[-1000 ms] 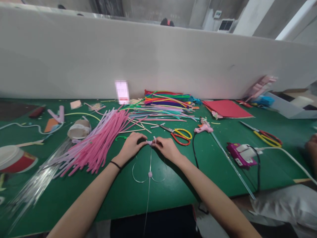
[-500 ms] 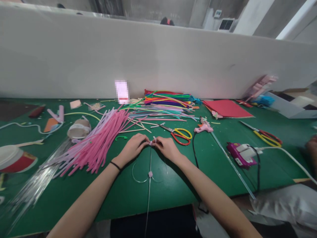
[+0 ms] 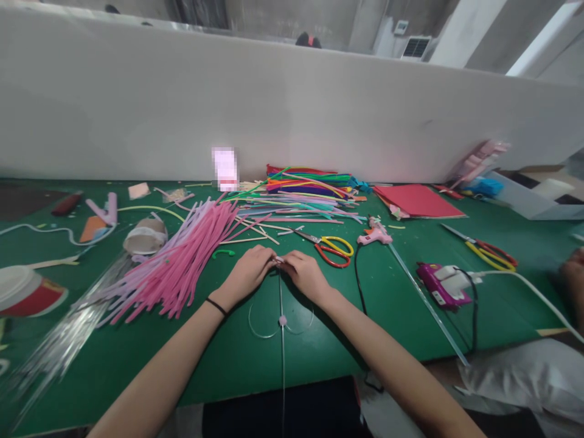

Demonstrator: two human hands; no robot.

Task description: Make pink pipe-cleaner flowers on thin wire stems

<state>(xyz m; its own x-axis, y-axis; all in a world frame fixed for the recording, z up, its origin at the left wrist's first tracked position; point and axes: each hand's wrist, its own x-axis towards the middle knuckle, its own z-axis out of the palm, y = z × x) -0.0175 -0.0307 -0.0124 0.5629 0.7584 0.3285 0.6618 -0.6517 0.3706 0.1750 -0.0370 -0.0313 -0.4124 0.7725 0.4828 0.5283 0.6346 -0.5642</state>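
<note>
- Over the near middle of the green table (image 3: 333, 350), a small pale piece (image 3: 278, 260) was pinched between the fingertips of the left hand (image 3: 252, 266) and the right hand (image 3: 305, 272), both grips being closed on it.
- From that piece, a thin stem (image 3: 281, 295) was run toward the near edge; a lilac knob (image 3: 282, 320) was set partway along it, with curved wires (image 3: 261, 336) spread to either side.
- The step in hand was judged to be shaping or fastening at the stem's far end; which one could not be told, detail being hidden by fingers.
- For the next move, a steady pinch and care with the wires seemed to be called for.
</note>
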